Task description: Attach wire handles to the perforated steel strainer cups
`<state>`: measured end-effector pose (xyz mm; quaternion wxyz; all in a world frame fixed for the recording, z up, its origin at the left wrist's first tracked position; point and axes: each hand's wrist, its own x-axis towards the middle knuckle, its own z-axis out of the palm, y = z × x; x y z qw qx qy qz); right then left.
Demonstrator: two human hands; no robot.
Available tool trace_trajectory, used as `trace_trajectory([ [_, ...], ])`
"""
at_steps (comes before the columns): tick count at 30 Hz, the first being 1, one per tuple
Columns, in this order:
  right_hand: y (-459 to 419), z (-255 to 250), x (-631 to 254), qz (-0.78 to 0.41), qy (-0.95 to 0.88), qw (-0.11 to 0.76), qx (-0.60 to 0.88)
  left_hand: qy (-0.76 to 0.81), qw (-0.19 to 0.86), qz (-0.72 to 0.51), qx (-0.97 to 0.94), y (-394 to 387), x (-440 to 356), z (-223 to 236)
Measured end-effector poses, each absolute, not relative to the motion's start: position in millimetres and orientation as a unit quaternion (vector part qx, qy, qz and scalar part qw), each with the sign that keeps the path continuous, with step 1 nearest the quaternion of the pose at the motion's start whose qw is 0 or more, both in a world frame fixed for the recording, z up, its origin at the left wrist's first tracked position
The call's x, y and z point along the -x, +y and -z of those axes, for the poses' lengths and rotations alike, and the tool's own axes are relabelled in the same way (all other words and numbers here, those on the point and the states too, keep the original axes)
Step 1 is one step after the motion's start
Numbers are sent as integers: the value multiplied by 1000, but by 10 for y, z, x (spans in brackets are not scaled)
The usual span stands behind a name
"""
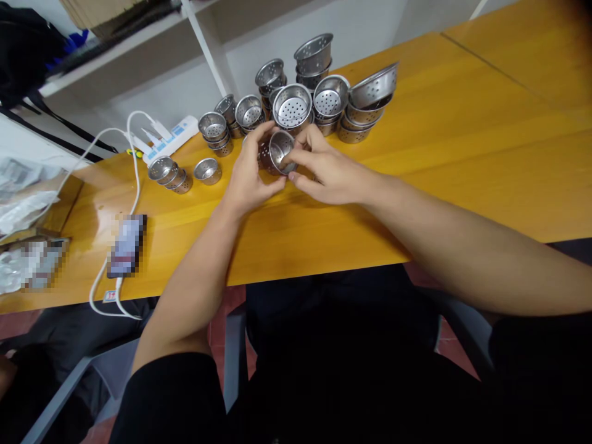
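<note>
Between my hands, just above the wooden table, is a small metal strainer cup (279,152) with holes in its wall, its mouth tilted toward me. My left hand (252,171) curls round its left side, fingers over the far side and thumb underneath. At the rim on the right, my right hand (319,163) pinches the edge, with fingertips reaching into the opening. Right behind them stands a stack topped by a wider strainer cup (293,108). A single small cup (208,171) sits left of my left hand.
Several stacks of perforated cups stand along the back, including a leaning right-hand stack (365,102) and a small left stack (171,175). A power strip (172,140) with white cables lies at back left. A phone (126,245) lies near the table's front edge (319,271).
</note>
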<state>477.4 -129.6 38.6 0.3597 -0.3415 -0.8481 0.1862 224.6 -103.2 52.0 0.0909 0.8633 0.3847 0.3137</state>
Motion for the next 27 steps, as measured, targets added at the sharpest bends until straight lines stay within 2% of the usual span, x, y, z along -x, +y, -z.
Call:
trace_trajectory([
  [17, -1300, -464, -4840, -196, -814, 389, 385, 366, 83, -251, -892, -1033, -2218, -647],
  [22, -1246, -446, -4870, -182, -777, 452, 400, 385, 59, -272, -880, -948, -2023, -642],
  [24, -1208, -435, -4919, -199, -780, 439, 400, 423, 37, -309, -851, -840, -1798, -633],
  [27, -1161, -409, -4998, -216, -816, 376, 383, 487, -1, -381, -786, -615, -1352, -591],
])
